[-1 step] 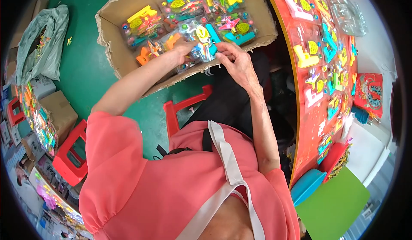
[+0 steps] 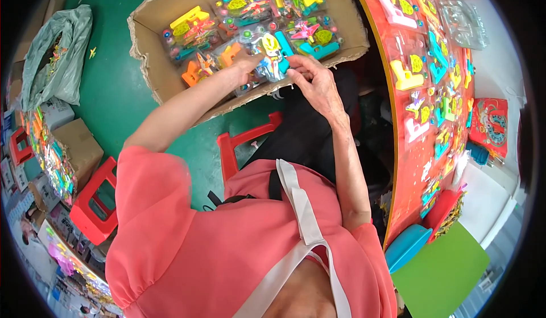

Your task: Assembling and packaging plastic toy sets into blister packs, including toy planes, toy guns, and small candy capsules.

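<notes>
the left hand (image 2: pixel 245 70) presses its fingertips to the left edge of a clear toy pack (image 2: pixel 270 48) with a teal piece; i cannot tell whether they grip it. the right hand (image 2: pixel 314 82) meets the pack's other edge, thumb and forefinger only narrowly apart, any pinch unclear. this pack lies between the two hands, inside a cardboard box (image 2: pixel 165 8) whose near rim runs beneath them. more packs (image 2: pixel 196 25) lie beyond the fingers. right of the right hand, a red table (image 2: pixel 406 204) bears similar packs.

There are two hands (image 2: pixel 248 67) (image 2: pixel 316 85), one ragged-edged carton (image 2: pixel 342 12).
</notes>
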{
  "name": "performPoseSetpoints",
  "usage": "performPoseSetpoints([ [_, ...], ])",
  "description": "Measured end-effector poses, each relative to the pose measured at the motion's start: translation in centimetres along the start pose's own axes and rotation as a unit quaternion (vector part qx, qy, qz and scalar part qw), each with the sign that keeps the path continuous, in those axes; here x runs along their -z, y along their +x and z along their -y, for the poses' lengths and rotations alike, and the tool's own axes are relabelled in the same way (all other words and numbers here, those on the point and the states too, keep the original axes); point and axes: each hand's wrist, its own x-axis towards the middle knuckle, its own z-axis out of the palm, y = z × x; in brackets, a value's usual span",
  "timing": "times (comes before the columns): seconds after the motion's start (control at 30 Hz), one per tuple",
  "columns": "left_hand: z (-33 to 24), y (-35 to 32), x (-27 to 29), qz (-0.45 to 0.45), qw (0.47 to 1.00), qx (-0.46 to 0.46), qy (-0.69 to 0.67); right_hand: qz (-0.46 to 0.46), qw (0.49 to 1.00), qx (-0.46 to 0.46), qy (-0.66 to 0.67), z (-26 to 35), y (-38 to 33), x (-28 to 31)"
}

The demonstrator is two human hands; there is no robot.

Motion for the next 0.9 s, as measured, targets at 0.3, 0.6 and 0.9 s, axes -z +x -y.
performPoseSetpoints([
  [0.3,-1.6,-1.7,0.0,0.033,0.998,0.032,0.038,0.004,1.000,-0.017,-0.015,0.1,-0.6,0.7],
  [0.6,-0.9,-1.0,2.8,0.124,0.992,0.000,0.038,-0.078,0.975,0.183,-0.100,2.6,-4.6,2.7],
  [0.9,-4.6,-10.8,3.0,0.007,0.965,-0.231,0.126,-0.294,0.934,0.092,-0.181,5.6,-15.1,13.4],
])
